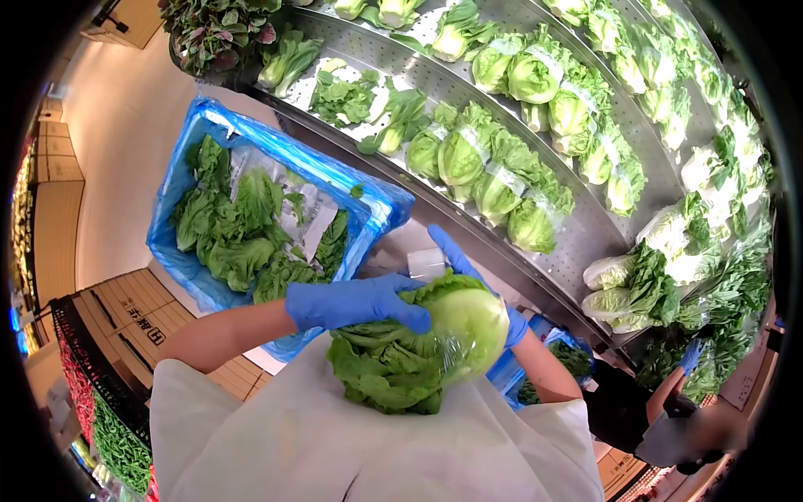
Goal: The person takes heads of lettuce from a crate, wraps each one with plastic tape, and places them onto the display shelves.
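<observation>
Close to my chest is a green lettuce (427, 343) with clear film round its pale base, which points right, and loose leaves toward the left. My left hand (360, 303), in a blue glove, lies over its top with the fingers pressed on the leaves. On the far right side, my right hand (468, 276), also blue-gloved, supports the base; some of its fingers extend upward and the rest are partly behind the lettuce. A white roll (427, 263) shows between the two hands, just beyond the lettuce.
A blue-lined crate (276, 138) of loose lettuce stands ahead left. Tiered metal shelves (577, 243) with wrapped lettuces (464, 155) and other greens run across the front and right. At lower right is another person (636, 410) in dark clothing with a blue glove.
</observation>
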### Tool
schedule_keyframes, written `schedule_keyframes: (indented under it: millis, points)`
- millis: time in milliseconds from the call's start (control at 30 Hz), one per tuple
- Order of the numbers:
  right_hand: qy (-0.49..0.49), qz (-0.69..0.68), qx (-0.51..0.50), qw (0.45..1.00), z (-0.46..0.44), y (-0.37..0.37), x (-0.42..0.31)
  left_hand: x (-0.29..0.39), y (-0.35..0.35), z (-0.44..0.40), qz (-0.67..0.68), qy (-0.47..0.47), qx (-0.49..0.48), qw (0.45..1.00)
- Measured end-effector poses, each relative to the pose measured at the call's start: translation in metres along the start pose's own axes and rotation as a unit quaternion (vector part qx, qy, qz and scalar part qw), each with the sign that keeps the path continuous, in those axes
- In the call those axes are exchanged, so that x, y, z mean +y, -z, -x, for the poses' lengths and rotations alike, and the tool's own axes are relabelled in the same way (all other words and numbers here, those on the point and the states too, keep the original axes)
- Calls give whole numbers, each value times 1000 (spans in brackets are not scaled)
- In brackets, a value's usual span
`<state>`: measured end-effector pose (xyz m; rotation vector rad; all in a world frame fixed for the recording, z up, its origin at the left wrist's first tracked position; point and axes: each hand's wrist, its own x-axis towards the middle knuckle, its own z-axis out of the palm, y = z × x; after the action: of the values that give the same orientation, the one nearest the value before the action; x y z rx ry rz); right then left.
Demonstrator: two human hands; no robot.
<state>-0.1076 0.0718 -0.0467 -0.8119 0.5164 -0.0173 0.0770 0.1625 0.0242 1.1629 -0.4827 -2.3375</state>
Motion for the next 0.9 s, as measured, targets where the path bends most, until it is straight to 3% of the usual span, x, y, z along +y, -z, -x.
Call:
schedule_keyframes:
  millis: [67,133,233,267,333,500,733,900]
  points:
    - [61,15,-48,997,-9,3,-16,0,-4,-6,-20,8,2,1000]
    - [69,24,-82,994,-14,13,-26,-12,-3,-20,13,-10,-95,995]
    - [-39,-212,-59,975,-10,-11,-67,-3,-7,-18,-40,-13,-66,997]
    - [-35,-211,-62,975,-9,-15,-73,-2,-9,-17,-71,-34,-41,996]
    - [-68,-64,11,996,-7,-20,-82,-2,-11,-17,-81,-41,-23,996]
    - [85,5,80,993,-2,-17,-68,7,-18,-5,-161,-14,6,987]
    - [111,-45,83,989,4,-34,-86,12,-27,16,-332,-75,126,932]
    - [116,-47,68,990,-4,-36,-83,-5,-20,13,-327,-98,162,926]
